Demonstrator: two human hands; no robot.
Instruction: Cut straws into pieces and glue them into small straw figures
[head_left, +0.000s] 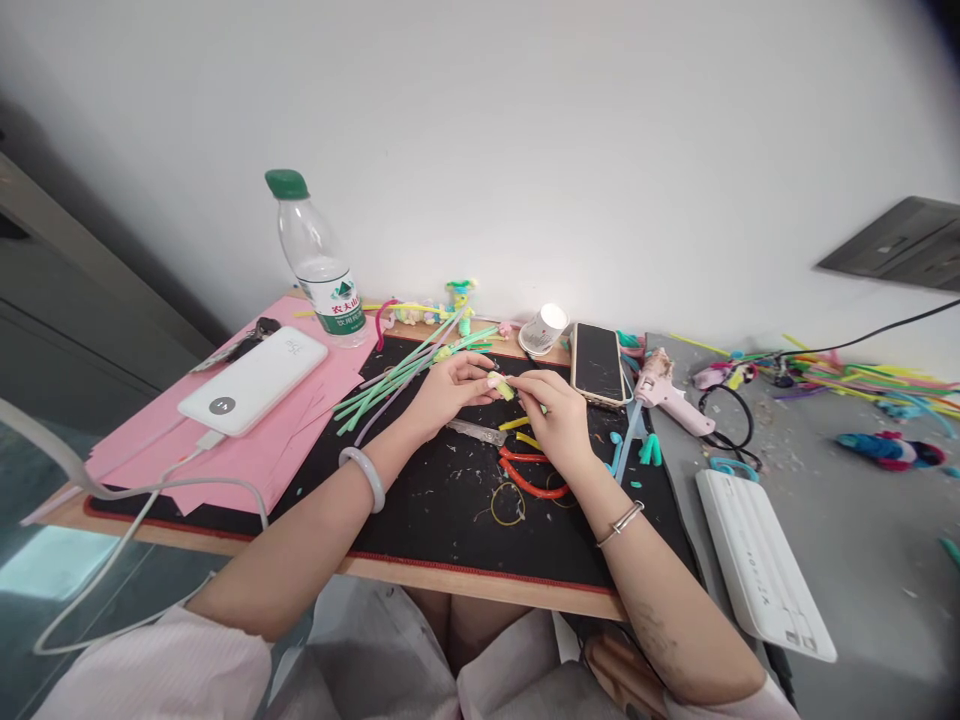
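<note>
Over the black mat (427,505), my left hand (457,388) pinches a small fuzzy yellow-green piece (503,387), which looks like pipe cleaner. Its exact shape is too small to make out. My right hand (559,412) is closed at the other side of the same piece, thumb and forefinger meeting it. Just below lie short yellow pipe cleaner bits (517,424) and a pair of scissors with red-orange handles (531,480), partly covered by my right hand. A clear-handled tool (477,432) rests beside them. Long green pipe cleaners (397,375) fan out behind my left wrist.
At left, a white power bank (255,380) sits on pink sheets (300,440) near a water bottle (322,270). A paper cup (545,328), a phone (598,362) and a pink glue gun (667,392) stand or lie behind and right. Another white power bank (761,560) is at right.
</note>
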